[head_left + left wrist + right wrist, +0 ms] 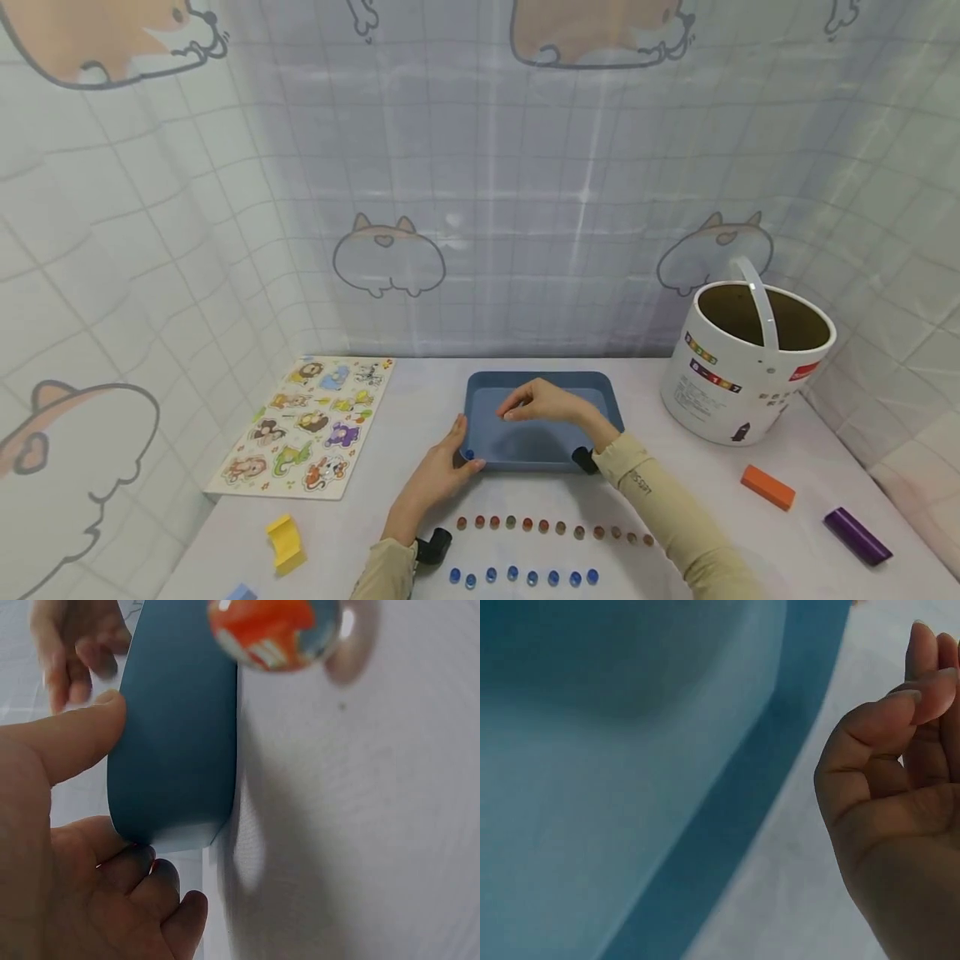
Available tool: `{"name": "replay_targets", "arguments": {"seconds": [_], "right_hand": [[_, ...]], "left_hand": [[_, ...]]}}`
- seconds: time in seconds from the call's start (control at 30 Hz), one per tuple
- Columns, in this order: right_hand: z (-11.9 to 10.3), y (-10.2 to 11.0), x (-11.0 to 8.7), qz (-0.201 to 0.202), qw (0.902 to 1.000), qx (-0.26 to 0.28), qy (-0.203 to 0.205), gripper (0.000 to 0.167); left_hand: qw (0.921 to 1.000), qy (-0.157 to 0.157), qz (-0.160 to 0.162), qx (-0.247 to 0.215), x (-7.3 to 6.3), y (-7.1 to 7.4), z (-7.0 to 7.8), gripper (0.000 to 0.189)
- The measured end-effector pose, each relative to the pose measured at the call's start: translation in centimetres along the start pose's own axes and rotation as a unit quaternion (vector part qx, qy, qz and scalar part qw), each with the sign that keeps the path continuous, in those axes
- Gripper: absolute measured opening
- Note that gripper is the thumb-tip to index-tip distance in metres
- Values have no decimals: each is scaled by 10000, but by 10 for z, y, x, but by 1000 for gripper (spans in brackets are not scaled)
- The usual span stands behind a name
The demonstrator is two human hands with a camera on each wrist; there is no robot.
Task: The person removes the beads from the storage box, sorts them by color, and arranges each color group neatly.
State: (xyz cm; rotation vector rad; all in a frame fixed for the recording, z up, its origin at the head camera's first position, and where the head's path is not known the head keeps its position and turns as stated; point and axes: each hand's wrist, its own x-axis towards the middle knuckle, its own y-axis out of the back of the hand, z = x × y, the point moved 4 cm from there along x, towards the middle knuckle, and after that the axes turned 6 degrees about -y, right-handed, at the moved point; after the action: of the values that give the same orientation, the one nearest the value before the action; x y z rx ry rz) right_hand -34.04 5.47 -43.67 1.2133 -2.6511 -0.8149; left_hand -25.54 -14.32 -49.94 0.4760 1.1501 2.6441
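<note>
A blue rectangular tray (543,465) lies on the table, with one blue marble (469,454) in its front left corner. My left hand (437,479) grips that corner. In the left wrist view its thumb (88,739) lies on the rim and the fingers bend against the outer wall. My right hand (551,402) hovers over the tray, fingers loosely bent and pointing left. Thumb and forefinger come close together in the right wrist view, with nothing visible between them. Below the tray run a row of reddish and brown marbles (527,524) and a row of blue marbles (532,577).
An animal puzzle board (311,425) lies at left, with a yellow curved block (286,544) and a light blue block (242,592) nearer me. At right stand a white bucket (697,392) with a handle, an orange block (768,487) and a purple block (858,537).
</note>
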Motion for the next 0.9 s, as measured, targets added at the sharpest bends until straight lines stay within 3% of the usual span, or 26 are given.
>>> {"name": "replay_targets", "arguments": {"seconds": [0.3,0.6,0.9], "right_hand": [[0,-26,39,-349,9984,-236,-388,22],[-2,-40,53,-696,9911,-916,-666,16],[-17,-52,48,-77,9868,-1372,-853,10]], "left_hand": [[9999,-103,-107,45,2,-3,1,78],[9998,-79,-145,137,1,-3,4,81],[10000,-7,-55,-73,-1,1,-2,67]]}}
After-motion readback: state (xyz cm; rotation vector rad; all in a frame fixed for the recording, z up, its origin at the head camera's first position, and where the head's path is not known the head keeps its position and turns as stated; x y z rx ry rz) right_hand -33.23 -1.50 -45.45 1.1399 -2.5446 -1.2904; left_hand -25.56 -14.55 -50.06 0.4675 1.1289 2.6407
